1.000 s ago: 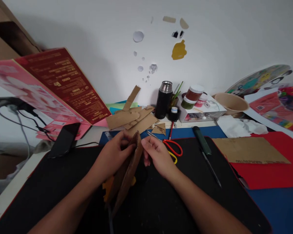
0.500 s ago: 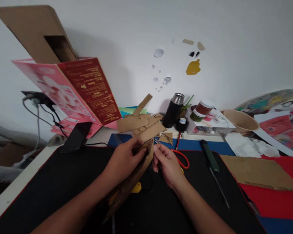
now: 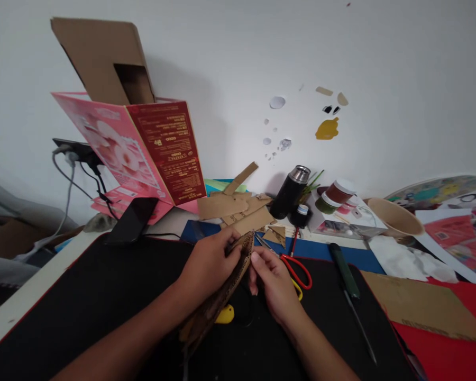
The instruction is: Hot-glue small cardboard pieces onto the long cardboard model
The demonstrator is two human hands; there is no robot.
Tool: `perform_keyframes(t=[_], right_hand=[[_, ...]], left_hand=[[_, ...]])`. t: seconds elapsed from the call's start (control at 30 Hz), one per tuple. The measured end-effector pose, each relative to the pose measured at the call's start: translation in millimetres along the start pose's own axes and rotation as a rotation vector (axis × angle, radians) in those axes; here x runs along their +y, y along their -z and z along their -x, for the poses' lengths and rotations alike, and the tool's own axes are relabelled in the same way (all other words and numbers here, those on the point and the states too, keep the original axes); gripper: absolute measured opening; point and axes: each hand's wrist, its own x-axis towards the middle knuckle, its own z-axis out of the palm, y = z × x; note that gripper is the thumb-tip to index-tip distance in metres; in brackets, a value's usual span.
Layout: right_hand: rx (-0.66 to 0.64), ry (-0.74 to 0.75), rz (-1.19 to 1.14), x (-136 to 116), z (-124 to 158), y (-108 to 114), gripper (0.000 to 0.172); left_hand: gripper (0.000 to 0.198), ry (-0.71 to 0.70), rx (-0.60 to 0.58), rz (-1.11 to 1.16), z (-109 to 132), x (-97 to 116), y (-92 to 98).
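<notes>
A piece of corrugated cardboard (image 3: 238,272) stands edge-up between my hands, slanting down toward me. My left hand (image 3: 212,259) is closed on it from the left, the thumb pressed near its upper end. On the other side, the curled fingertips of my right hand (image 3: 273,278) pinch at the upper end of the same piece. Just beyond my right hand lie scissors with red handles (image 3: 309,275), and a yellow handle (image 3: 300,291) shows partly behind the hand. Below the cardboard, a yellow object (image 3: 225,315) is partly hidden on the black mat (image 3: 143,286).
Cardboard scraps (image 3: 246,214) are piled at the back beside a black thermos (image 3: 289,191). A green-handled blade (image 3: 344,275) lies at right, near a flat cardboard sheet (image 3: 428,304). At left are a phone (image 3: 131,221) and an upright pink-and-red box (image 3: 166,153).
The view has swung left and tilted up slightly, so the desk items appear shifted right. Both hands keep hold of the cardboard, which is turned a little.
</notes>
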Motion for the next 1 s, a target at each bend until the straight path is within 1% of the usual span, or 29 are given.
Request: perform_keyframes(t=[0.1, 0.27, 0.47, 0.73, 0.83, 1.0], right_hand=[[0.029, 0.008, -0.002, -1, -1, 1, 0.048], [0.061, -0.006, -0.035, -2, -1, 0, 0.046], [0.052, -0.014, -0.066, 0, 0, -3, 0.047], [0.058, -0.032, -0.117, 4, -2, -3, 0.046], [0.057, -0.014, -0.103, 5, -2, -3, 0.045], [0.046, 0.003, -0.073, 5, -2, -2, 0.044]], left_hand=[[0.009, 0.02, -0.014, 0.051, 1, 1, -2.8], [0.013, 0.038, -0.004, 0.099, 1, 1, -5.9], [0.012, 0.042, 0.013, 0.065, 0, -2, -7.5], [0.013, 0.043, 0.006, 0.157, 1, -4, -10.8], [0.013, 0.039, 0.024, 0.146, 0, -5, -11.3], [0.013, 0.056, 0.013, 0.157, 0, -6, -12.3]])
